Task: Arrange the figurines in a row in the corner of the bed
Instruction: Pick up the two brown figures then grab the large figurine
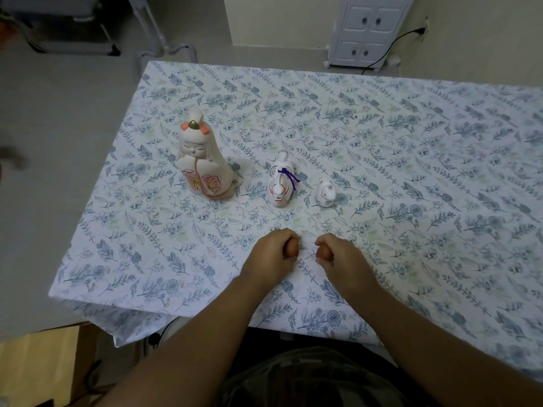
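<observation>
Three white ceramic figurines stand in a row on the floral bed sheet (382,142). The tall doll figurine (202,160) with pink flowers is at the left. A fox-like figurine (281,180) with a purple cord is in the middle. A small white rabbit figurine (326,193) is at the right. My left hand (273,254) and my right hand (338,255) rest as fists on the sheet in front of the row, thumbs facing each other, apart from the figurines. Neither fist shows anything inside it.
The bed's left edge and near-left corner (67,289) drop to a grey floor (58,113). A white small cabinet (367,30) with a black cable stands beyond the far edge. A wooden piece (38,368) sits at the lower left.
</observation>
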A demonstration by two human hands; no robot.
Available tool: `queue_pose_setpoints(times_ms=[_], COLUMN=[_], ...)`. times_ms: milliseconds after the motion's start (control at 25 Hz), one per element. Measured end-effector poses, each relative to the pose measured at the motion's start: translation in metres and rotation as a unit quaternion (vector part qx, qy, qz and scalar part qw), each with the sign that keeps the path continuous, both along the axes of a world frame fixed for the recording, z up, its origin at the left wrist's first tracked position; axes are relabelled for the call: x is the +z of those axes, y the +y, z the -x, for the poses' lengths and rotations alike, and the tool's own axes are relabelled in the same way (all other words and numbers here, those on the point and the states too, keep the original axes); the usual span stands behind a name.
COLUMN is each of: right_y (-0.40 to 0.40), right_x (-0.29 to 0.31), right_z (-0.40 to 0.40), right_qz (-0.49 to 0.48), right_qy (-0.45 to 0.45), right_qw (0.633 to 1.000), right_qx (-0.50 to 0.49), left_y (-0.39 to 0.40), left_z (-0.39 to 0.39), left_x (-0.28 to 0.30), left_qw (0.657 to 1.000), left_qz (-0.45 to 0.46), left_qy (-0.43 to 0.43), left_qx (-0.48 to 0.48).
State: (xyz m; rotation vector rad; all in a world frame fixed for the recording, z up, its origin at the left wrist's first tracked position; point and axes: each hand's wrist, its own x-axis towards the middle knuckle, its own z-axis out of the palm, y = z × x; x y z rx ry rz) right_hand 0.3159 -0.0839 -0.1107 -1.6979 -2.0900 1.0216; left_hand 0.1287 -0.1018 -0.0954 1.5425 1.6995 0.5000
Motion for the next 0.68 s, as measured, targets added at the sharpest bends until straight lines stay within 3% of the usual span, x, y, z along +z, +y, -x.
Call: queue_pose_setpoints(times_ms=[160,400,680], right_y=[-0.003,0.007,0.052], right_x=[0.007,0.056,0.085], right_z=[-0.005,0.011,0.120], right_qz=[-0.009,-0.196,-0.188], right_qy=[-0.008,-0.045,-0.072], right_qw=[1.000,0.978,0.972], right_qx=[0.011,0.060,0.119], left_y=[-0.003,-0.028,-0.005], left_z=[-0.002,0.027,0.118], left_x=[0.008,0.035,0.077], left_qw=[1.000,0.997,0.967], left_qz=[0.009,-0.050,-0.160], left_qy=[0.006,0.016,0.083], left_qx=[-0.015,0.061,0.180])
